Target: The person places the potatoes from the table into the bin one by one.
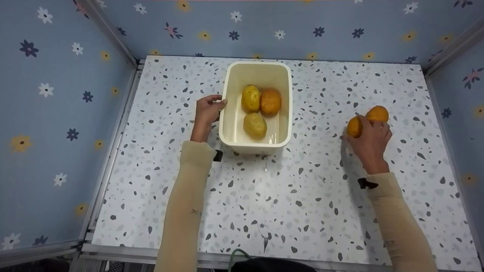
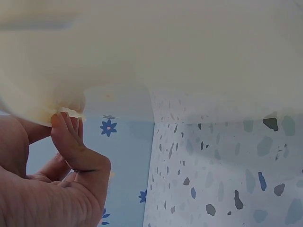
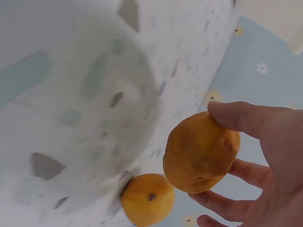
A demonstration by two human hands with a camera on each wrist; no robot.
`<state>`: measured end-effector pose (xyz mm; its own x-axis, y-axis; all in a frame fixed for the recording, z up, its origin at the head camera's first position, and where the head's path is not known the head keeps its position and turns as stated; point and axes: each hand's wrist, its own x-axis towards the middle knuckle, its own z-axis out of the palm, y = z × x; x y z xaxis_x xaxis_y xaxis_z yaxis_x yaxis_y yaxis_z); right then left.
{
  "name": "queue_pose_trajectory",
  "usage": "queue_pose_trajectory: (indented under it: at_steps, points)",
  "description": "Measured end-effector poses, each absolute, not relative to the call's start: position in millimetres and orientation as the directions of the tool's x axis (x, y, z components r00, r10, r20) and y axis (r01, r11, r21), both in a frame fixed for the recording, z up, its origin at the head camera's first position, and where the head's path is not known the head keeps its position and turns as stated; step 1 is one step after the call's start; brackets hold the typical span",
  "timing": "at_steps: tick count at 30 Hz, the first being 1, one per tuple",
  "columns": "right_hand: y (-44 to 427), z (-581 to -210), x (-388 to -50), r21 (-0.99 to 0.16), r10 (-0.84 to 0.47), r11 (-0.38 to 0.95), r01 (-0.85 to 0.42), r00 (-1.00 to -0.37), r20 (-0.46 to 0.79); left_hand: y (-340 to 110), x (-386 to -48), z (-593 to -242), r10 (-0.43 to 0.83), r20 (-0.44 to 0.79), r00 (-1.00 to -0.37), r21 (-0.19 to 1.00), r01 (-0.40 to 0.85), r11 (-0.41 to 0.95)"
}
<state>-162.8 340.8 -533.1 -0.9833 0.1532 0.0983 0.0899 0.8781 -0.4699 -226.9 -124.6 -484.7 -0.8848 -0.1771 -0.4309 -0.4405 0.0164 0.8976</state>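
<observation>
Pinching orange fruit (image 3: 201,153) between thumb and fingers: right grip (image 1: 370,139), over right side of desk (image 1: 302,196). Second orange fruit (image 1: 378,113) just beside it, on desk. Left grip (image 1: 207,112) pinching left rim of cream container (image 1: 255,145), thumb on top. Inside container: yellow potato-like piece (image 1: 250,99) against third orange fruit (image 1: 270,102), another yellow piece (image 1: 255,125) toward container's front. Blue flowered wall panels (image 1: 261,24) behind desk and at both sides.
</observation>
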Motion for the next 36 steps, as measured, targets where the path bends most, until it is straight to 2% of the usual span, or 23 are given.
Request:
queue_pose_trajectory:
  at_steps: [6,21,36]
  points:
    - [319.5,-513.4,-172.9,-0.490,0.115,0.872,0.020,-0.980,0.164,-123.0,-229.4,-483.8,-0.194,-0.439,-0.877,0.891,-0.453,0.030]
    - [267.4,-472.1,-197.9,-0.466,0.018,0.881,-0.089,-0.975,0.220,-124.1,-230.4,-483.5,-0.184,-0.434,-0.882,0.894,-0.448,0.035]
    - [222.5,-457.4,-206.9,-0.421,-0.099,0.883,-0.209,-0.959,0.267,-125.2,-227.7,-486.6,-0.176,-0.436,-0.883,0.895,-0.446,0.021]
